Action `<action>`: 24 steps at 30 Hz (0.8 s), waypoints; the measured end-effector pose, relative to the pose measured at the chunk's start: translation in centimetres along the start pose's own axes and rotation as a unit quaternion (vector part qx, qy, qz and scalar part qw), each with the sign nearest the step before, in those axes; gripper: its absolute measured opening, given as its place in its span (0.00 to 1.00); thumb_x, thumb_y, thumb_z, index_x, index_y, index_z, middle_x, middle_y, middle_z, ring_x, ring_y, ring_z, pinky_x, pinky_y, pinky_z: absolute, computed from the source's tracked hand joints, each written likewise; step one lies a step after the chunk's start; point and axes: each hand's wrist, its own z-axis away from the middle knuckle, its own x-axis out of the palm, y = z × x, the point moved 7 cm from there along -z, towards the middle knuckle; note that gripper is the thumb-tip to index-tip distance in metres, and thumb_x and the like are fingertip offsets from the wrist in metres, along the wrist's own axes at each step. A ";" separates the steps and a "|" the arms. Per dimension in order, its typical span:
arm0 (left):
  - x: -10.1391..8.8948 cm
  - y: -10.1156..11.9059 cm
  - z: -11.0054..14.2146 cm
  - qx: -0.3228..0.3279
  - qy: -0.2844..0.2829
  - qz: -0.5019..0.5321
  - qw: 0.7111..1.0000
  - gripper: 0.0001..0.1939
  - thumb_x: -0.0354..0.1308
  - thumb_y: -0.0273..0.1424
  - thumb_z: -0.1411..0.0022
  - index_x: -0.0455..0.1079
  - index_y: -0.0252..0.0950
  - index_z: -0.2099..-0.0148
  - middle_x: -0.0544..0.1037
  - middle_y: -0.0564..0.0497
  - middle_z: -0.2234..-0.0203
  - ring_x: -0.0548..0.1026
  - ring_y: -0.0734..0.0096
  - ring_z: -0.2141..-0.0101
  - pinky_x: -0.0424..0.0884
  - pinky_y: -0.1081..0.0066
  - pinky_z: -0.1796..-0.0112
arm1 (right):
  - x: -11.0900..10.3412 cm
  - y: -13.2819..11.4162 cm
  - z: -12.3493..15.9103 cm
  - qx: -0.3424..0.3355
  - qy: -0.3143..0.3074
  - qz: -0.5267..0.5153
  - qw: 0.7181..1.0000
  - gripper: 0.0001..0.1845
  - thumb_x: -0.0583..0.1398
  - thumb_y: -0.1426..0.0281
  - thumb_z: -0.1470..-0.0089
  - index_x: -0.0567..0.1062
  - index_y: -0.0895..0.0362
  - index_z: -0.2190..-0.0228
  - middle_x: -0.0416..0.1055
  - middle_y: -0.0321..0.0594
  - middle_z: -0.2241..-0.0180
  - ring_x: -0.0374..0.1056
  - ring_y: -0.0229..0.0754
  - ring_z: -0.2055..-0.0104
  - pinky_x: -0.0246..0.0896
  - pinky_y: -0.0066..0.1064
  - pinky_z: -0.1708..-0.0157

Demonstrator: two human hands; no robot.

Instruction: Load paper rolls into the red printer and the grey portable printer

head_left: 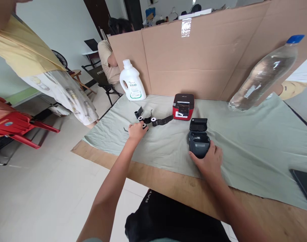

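Observation:
My left hand [137, 131] is closed round a small roll of black tape or labels [144, 126] with a white core. Beyond it on the cloth lie several similar black rolls, among them one [154, 121] with a long strip unrolled toward the red and black box-shaped printer [183, 107]. My right hand [211, 156] grips the near right side of a dark portable label printer [199, 144]. Its lid [198, 124] stands open at the far side, and its inside faces up. Part of the left-hand roll is hidden by my fingers.
A greenish cloth [244, 144] covers the wooden table [166, 171]. At the back stand a cardboard panel [194, 60], a white jug [132, 80] and a tilted clear bottle [267, 74]. A dark flat object [305, 185] lies at the right edge. People are beyond the table.

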 end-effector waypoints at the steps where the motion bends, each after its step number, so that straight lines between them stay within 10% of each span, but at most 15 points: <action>1: -0.3 0.2 0.9 0.003 0.021 0.044 0.999 0.15 0.57 0.41 0.33 0.73 0.40 0.50 0.82 0.43 0.60 0.79 0.50 0.53 0.67 0.57 0.49 | -0.5 -0.4 0.0 -0.014 0.011 -0.010 1.000 0.54 0.64 0.46 0.53 0.56 0.64 0.35 0.59 0.63 0.43 0.55 0.66 0.39 0.53 0.58 0.41; 4: -0.8 3.1 4.2 0.067 0.009 0.286 0.956 0.16 0.57 0.42 0.34 0.72 0.42 0.48 0.82 0.49 0.66 0.81 0.57 0.60 0.71 0.66 0.59 | -3.3 -2.5 -0.4 -0.094 0.041 -0.062 0.993 0.43 0.60 0.50 0.45 0.59 0.59 0.35 0.63 0.58 0.42 0.58 0.63 0.39 0.52 0.59 0.40; 6: -0.6 6.6 6.8 0.127 -0.071 0.467 0.872 0.18 0.58 0.44 0.35 0.71 0.40 0.48 0.80 0.52 0.70 0.80 0.63 0.65 0.71 0.70 0.64 | -5.4 -4.7 -1.0 -0.175 0.015 -0.111 0.978 0.29 0.56 0.57 0.39 0.66 0.55 0.40 0.70 0.53 0.47 0.64 0.58 0.43 0.55 0.55 0.40; 9: -0.1 12.2 10.3 0.173 -0.163 0.623 0.745 0.21 0.62 0.44 0.38 0.70 0.37 0.48 0.80 0.53 0.71 0.79 0.68 0.69 0.72 0.72 0.65 | -7.6 -8.1 -2.6 -0.268 -0.107 -0.158 0.944 0.20 0.55 0.63 0.36 0.73 0.53 0.45 0.73 0.48 0.48 0.69 0.51 0.45 0.63 0.46 0.44; 13: 1.8 17.5 12.9 0.183 -0.210 0.694 0.664 0.23 0.65 0.44 0.40 0.69 0.36 0.47 0.79 0.54 0.73 0.77 0.71 0.71 0.72 0.73 0.67 | -8.5 -9.9 -5.0 -0.284 -0.279 -0.096 0.912 0.17 0.56 0.66 0.38 0.77 0.51 0.50 0.78 0.41 0.53 0.73 0.47 0.52 0.67 0.40 0.52; 17: 3.9 19.0 13.5 0.171 -0.183 0.710 0.658 0.30 0.61 0.46 0.36 0.63 0.37 0.38 0.79 0.54 0.73 0.77 0.70 0.71 0.73 0.70 0.66 | -8.4 -9.2 -6.9 -0.271 -0.336 -0.040 0.901 0.18 0.55 0.69 0.40 0.79 0.51 0.51 0.79 0.39 0.56 0.74 0.47 0.54 0.67 0.38 0.56; 21: 4.6 18.5 14.9 0.266 -0.135 0.617 0.728 0.44 0.62 0.43 0.36 0.47 0.40 0.26 0.81 0.50 0.66 0.80 0.62 0.64 0.77 0.62 0.58 | -7.5 -7.4 -9.3 -0.267 -0.287 -0.015 0.920 0.19 0.54 0.72 0.40 0.78 0.53 0.50 0.78 0.42 0.50 0.73 0.49 0.49 0.66 0.41 0.50; 24: 4.6 18.2 16.6 0.373 -0.091 0.496 0.779 0.38 0.61 0.41 0.38 0.57 0.43 0.29 0.82 0.46 0.61 0.80 0.59 0.61 0.78 0.59 0.55 | -5.8 -5.9 -10.8 -0.260 -0.282 -0.010 0.923 0.19 0.54 0.75 0.40 0.78 0.55 0.51 0.78 0.43 0.50 0.72 0.49 0.49 0.65 0.41 0.48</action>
